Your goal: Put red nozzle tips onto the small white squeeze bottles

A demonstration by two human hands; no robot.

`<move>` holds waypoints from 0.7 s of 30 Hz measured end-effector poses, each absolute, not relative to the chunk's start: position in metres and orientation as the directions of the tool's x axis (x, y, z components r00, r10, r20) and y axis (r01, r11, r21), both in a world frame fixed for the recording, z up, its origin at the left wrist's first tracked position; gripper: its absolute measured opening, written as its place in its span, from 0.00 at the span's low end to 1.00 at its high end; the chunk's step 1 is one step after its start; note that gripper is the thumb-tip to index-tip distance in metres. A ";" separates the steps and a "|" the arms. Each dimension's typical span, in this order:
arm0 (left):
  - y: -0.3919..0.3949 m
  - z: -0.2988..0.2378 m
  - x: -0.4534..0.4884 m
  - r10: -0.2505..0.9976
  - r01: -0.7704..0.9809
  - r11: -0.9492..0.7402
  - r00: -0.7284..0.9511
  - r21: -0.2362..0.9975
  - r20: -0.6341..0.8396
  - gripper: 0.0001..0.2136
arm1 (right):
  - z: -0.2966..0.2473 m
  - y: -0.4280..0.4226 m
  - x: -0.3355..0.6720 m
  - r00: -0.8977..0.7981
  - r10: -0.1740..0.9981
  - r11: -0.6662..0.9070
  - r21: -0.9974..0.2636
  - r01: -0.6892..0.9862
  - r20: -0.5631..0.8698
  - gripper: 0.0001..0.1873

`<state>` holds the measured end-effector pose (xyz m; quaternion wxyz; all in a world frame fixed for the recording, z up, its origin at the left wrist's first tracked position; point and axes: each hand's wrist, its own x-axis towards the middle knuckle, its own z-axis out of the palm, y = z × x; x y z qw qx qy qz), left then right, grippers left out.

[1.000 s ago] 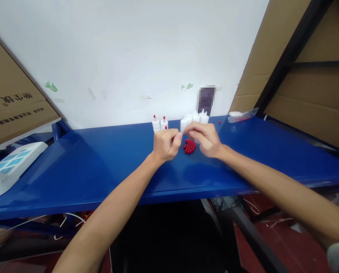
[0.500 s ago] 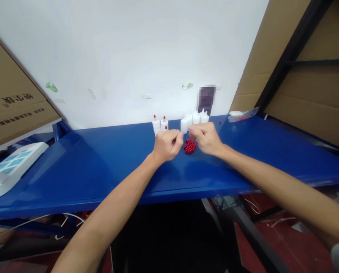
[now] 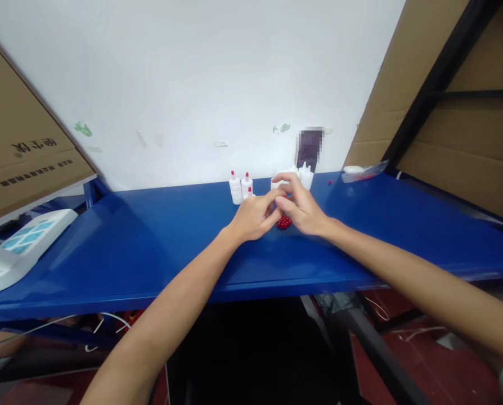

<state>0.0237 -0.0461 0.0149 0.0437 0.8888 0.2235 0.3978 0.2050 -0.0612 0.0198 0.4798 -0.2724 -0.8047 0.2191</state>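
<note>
My left hand (image 3: 257, 216) is closed, its thumb and fingers pressed together; whatever they may hold is hidden. My right hand (image 3: 305, 209) meets it, the thumb touching the left fingertips and the index finger arched up and apart. Below and between the hands lies a cluster of small red caps (image 3: 284, 223), partly covered by them. Just beyond my left hand stand white squeeze bottles with red-tipped nozzles (image 3: 236, 191). Behind my right hand are several white bottles with bare white nozzles (image 3: 306, 178), partly hidden by the fingers.
The blue table (image 3: 158, 242) runs up to a white wall. A single red cap (image 3: 329, 182) and a clear plastic bag (image 3: 364, 171) lie at the back right. At the left edge sits a white device with blue panels (image 3: 30, 239), below a cardboard box (image 3: 27, 129).
Both hands were in fists slightly apart; now they touch. My right fingers have opened out, with the index finger raised. The red caps are more covered, and the view has shifted slightly.
</note>
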 end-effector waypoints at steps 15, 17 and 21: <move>-0.013 0.018 0.003 0.565 0.389 -0.737 -0.096 0.553 0.820 0.16 | 0.026 -0.029 0.231 -0.363 0.786 0.600 -0.758 0.255 0.500 0.13; -0.005 0.015 -0.002 0.565 0.395 -0.728 -0.116 0.560 0.817 0.17 | 0.024 -0.021 0.239 -0.355 0.815 0.562 -0.775 0.290 0.458 0.14; 0.003 0.009 -0.004 0.550 0.444 -0.743 -0.022 0.501 0.835 0.16 | 0.020 -0.015 0.243 -0.286 0.810 0.574 -0.790 0.214 0.512 0.14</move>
